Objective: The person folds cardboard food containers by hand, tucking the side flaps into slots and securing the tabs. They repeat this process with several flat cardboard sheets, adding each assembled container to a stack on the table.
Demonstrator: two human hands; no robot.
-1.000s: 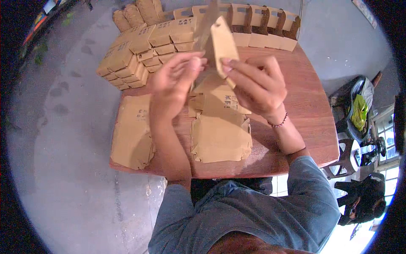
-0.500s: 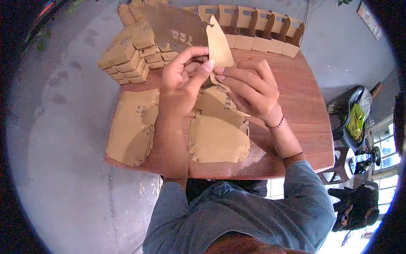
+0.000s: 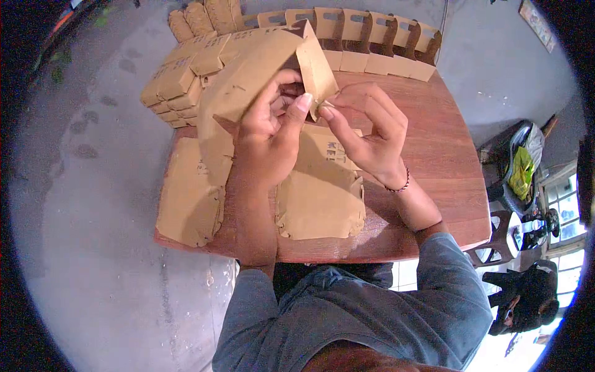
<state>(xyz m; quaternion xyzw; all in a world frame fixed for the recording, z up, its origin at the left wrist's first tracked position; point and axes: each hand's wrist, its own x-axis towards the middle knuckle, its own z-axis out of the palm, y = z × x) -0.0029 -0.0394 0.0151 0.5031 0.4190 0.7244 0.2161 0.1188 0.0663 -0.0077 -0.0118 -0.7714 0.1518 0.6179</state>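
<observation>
Above the table I hold a brown cardboard box (image 3: 259, 67), partly folded, with one side panel standing up. My left hand (image 3: 271, 133) grips it, the thumb pressed near a corner of the raised panel and the fingers curled inside. With thumb and fingertips my right hand (image 3: 375, 127) pinches a small tab at that same corner. Below my hands lies a stack of flat cardboard blanks (image 3: 319, 208) with dark print on the upper part. Left of my left forearm sits another pile of flat blanks (image 3: 191, 198).
Folded boxes (image 3: 170, 84) are stacked at the table's back left. Cardboard pieces with handle cut-outs (image 3: 372, 37) stand in a row along the back edge of the wooden table (image 3: 427, 167). A chair (image 3: 502, 239) and a bag with yellow inside (image 3: 522, 170) are at right.
The box has tilted and swung down to the left, so its lit side now shows. My right fingers have shifted at the corner, with the thumb now on the tab.
</observation>
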